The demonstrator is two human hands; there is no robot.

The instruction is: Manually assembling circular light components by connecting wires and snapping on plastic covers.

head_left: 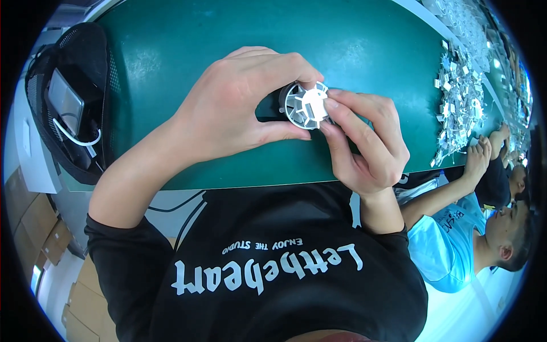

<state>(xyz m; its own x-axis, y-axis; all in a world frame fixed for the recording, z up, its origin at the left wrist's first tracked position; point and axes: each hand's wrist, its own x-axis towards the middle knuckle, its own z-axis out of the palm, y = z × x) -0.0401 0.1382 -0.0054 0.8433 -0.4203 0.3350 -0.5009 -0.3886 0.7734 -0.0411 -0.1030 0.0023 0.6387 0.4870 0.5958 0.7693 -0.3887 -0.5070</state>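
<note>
Above the green table, my left hand (236,97) curves its thumb and index finger around a round, white, spoked part (293,108) with a dark side. On the face of that part shows a bright white piece (314,104), too glaring to make out in detail. The thumb and fingertips of my right hand (370,139) are pinched together at the right edge of the same round part. Whether they also hold some smaller piece is hidden by the fingers.
A black mesh basket (102,85) with a boxy device and a white cable (80,139) stands at the left of the green table (188,34). Piles of small white parts (458,102) lie along the right side. Co-workers sit at the right, one arm (476,162) on the table.
</note>
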